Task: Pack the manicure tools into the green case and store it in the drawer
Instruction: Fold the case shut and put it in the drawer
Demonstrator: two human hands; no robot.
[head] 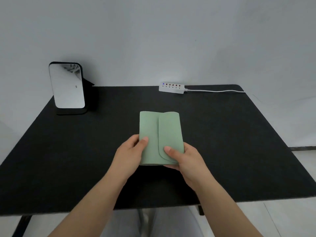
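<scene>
The green case (159, 132) is folded closed, its rounded flap lying over the right half, and it is held just above the middle of the black table (239, 134). My left hand (130, 153) grips its lower left edge with the thumb on top. My right hand (185, 159) grips the lower right corner, thumb pressed on the flap and fingers underneath. No manicure tools are visible; anything inside the case is hidden. No drawer is in view.
A standing mirror (67, 86) on a black base sits at the table's back left. A white power strip (171, 88) with its cable running right lies at the back edge. A grey wall rises behind. My legs show below the table's front edge.
</scene>
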